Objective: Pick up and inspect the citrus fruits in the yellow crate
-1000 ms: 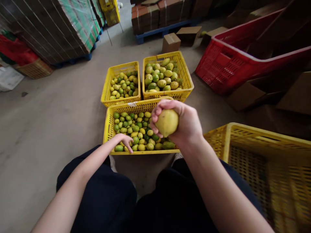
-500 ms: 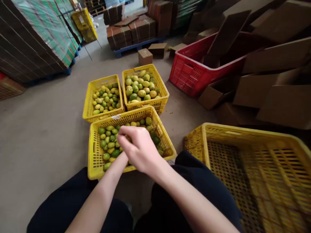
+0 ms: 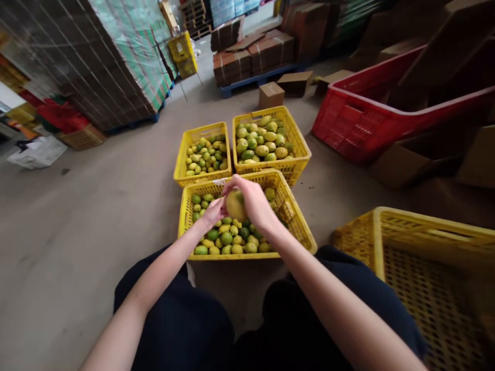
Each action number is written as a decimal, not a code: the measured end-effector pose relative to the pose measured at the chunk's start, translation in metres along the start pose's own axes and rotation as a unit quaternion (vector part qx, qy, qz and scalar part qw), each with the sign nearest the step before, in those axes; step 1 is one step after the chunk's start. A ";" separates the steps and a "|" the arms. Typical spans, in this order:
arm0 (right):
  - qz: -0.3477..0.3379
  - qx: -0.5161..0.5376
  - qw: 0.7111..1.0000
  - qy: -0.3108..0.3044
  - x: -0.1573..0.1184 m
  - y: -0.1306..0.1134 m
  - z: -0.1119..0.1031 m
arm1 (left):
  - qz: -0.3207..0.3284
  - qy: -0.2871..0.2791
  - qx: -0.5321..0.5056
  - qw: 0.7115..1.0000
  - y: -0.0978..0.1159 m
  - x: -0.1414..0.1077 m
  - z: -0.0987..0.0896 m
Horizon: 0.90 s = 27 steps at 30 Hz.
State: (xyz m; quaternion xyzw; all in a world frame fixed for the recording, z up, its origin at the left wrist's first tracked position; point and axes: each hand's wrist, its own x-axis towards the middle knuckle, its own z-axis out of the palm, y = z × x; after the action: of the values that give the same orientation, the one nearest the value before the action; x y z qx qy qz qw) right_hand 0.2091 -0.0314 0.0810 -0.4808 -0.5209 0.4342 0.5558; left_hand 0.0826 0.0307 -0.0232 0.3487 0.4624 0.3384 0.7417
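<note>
My right hand [image 3: 256, 200] is curled over a large yellow-green fruit [image 3: 235, 204], above the near yellow crate [image 3: 304, 226]. Close against the left side of this fruit is my left hand [image 3: 215, 211], its fingers drawn together; what they grip is blurred and partly hidden. Green and yellow fruits [image 3: 226, 238] cover the bottom of the near crate. Just behind it, side by side, stand a left yellow crate [image 3: 181, 149] with smaller fruits and a right yellow crate [image 3: 299, 149] with larger ones.
A big yellow crate [image 3: 433, 219] stands beside my right knee. Farther right is a red crate [image 3: 358, 126] with cardboard in it. Behind are a small carton [image 3: 271, 95], stacked cardboard on a blue pallet [image 3: 257, 80], and a wrapped stack [image 3: 131, 46] at the left.
The view has shifted left, so the crates appear farther right. My hands have come up from their crossed position low over the near crate, and the large fruit now shows in my right hand.
</note>
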 end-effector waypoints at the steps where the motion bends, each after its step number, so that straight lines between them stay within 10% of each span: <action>1: 0.014 0.064 0.998 0.014 0.001 0.000 -0.001 | 0.019 -0.006 -0.013 1.000 0.008 -0.009 -0.005; 10: 0.120 0.285 0.949 0.057 -0.001 0.011 0.000 | 0.158 -0.059 -0.101 0.980 0.040 -0.076 -0.004; 27: 0.107 0.339 0.934 -0.031 -0.007 0.009 0.009 | 0.122 -0.105 -0.028 0.987 0.058 -0.079 -0.010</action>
State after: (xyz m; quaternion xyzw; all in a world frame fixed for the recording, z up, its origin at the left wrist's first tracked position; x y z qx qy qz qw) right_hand 0.1998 -0.0359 0.0708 -0.3030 -0.3056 0.6567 0.6194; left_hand 0.0357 -0.0017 0.0567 0.4146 0.3265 0.4010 0.7488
